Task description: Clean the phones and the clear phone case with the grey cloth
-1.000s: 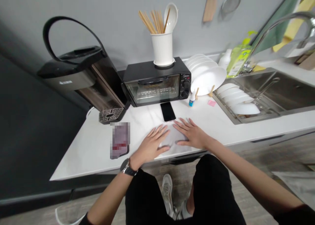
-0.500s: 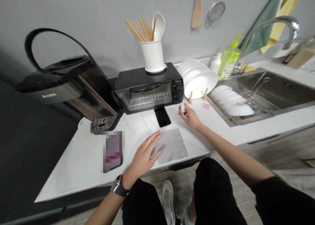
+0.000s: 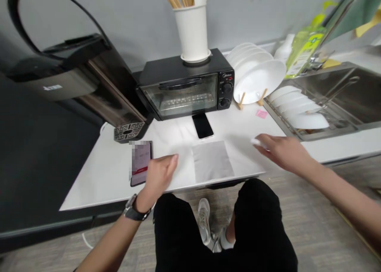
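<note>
My right hand (image 3: 278,151), blurred, is closed over the counter's right part. A small white object (image 3: 258,143) pokes out of its fingers; its kind is unclear. My left hand (image 3: 160,169), a watch (image 3: 137,208) on its wrist, is curled closed at the counter's front, and nothing shows in it. It partly covers the right edge of a tablet-like device (image 3: 139,161) with a lit, partly blurred-out screen. Between my hands a thin grey square sheet (image 3: 212,161), like a cloth, lies flat. Just behind it is a black phone (image 3: 203,125).
A black toaster oven (image 3: 184,91) carries a white utensil holder (image 3: 193,34). To its left stands a dark drinks machine (image 3: 89,81). On the right are racked white plates (image 3: 262,79), a pink note (image 3: 262,113), a soap bottle (image 3: 306,46) and a sink (image 3: 357,89) holding bowls (image 3: 309,119).
My left hand has left the grey sheet, moved left and curled closed. My right hand has come back toward the front right with the small white object. The view has tilted down.
</note>
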`<act>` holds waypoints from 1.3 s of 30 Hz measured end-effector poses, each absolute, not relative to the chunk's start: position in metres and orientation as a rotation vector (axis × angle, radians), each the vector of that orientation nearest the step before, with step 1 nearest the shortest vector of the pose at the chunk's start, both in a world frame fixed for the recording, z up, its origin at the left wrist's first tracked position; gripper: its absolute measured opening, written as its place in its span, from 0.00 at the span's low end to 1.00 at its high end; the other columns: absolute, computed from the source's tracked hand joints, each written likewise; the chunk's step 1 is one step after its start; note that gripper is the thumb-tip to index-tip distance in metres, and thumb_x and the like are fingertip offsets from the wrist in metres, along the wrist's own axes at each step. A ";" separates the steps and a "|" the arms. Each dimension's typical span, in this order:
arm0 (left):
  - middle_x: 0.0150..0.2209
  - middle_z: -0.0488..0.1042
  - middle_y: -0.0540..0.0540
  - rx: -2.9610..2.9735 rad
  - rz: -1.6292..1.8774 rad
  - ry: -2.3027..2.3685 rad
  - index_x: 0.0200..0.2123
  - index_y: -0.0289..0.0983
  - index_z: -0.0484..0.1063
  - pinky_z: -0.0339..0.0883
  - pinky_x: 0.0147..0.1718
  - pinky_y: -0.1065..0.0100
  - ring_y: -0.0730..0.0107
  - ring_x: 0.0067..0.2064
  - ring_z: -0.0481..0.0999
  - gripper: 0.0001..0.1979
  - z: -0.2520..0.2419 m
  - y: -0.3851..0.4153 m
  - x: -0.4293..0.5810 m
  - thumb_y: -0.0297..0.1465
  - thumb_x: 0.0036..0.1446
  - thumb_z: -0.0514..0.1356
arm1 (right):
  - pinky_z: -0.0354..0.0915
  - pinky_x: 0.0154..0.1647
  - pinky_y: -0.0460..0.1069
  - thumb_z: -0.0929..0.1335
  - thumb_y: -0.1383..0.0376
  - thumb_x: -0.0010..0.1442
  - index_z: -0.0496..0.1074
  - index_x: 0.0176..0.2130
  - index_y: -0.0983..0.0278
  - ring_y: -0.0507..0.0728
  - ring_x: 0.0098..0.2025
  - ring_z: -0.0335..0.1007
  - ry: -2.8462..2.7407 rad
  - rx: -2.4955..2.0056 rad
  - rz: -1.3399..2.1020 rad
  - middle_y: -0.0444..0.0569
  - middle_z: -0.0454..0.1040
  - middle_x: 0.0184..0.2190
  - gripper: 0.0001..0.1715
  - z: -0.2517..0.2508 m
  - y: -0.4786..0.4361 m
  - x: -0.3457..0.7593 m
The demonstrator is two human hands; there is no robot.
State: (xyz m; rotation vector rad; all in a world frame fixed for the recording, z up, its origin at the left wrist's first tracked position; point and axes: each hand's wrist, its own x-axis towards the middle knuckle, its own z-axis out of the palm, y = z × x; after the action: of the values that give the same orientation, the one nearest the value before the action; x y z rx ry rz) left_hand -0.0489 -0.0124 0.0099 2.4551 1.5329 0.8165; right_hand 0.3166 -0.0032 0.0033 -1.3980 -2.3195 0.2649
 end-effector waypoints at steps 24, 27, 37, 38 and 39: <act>0.51 0.82 0.44 2.213 0.892 0.997 0.32 0.41 0.72 0.69 0.56 0.53 0.57 0.57 0.74 0.11 -0.031 0.003 -0.031 0.37 0.69 0.60 | 0.56 0.16 0.44 0.72 0.47 0.62 0.61 0.52 0.52 0.48 0.20 0.58 -1.190 -0.804 1.767 0.40 0.65 0.33 0.26 -0.026 0.000 0.238; 0.52 0.81 0.42 2.182 0.915 1.007 0.33 0.41 0.72 0.69 0.57 0.52 0.56 0.59 0.74 0.10 -0.034 0.003 -0.032 0.37 0.68 0.62 | 0.56 0.16 0.43 0.71 0.44 0.61 0.66 0.49 0.56 0.49 0.24 0.59 -1.097 -0.803 1.742 0.44 0.66 0.38 0.26 -0.029 -0.003 0.234; 0.56 0.80 0.43 2.188 0.841 1.008 0.35 0.41 0.72 0.68 0.62 0.53 0.58 0.65 0.72 0.09 -0.039 0.005 -0.032 0.37 0.67 0.64 | 0.73 0.40 0.51 0.67 0.54 0.72 0.59 0.70 0.51 0.55 0.37 0.77 -2.081 -0.886 1.165 0.50 0.77 0.53 0.32 -0.012 0.008 0.249; 0.56 0.80 0.43 2.190 0.844 1.012 0.35 0.41 0.72 0.68 0.62 0.53 0.58 0.65 0.72 0.08 -0.039 0.005 -0.032 0.37 0.67 0.64 | 0.73 0.47 0.53 0.66 0.55 0.72 0.60 0.71 0.51 0.58 0.44 0.79 -2.249 -0.869 1.039 0.51 0.75 0.59 0.31 -0.010 0.012 0.250; 0.56 0.80 0.43 2.191 0.850 1.020 0.35 0.41 0.72 0.67 0.62 0.53 0.58 0.65 0.72 0.08 -0.039 0.005 -0.032 0.36 0.67 0.64 | 0.72 0.51 0.55 0.65 0.56 0.73 0.60 0.71 0.51 0.60 0.48 0.79 -2.385 -0.848 0.943 0.52 0.74 0.62 0.30 -0.009 0.017 0.251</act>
State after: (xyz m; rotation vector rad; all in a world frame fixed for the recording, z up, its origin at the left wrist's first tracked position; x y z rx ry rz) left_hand -0.0316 0.0052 -0.0393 2.1910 1.0197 0.8501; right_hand 0.2507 0.0166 -0.0085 -0.8478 -2.3851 0.9430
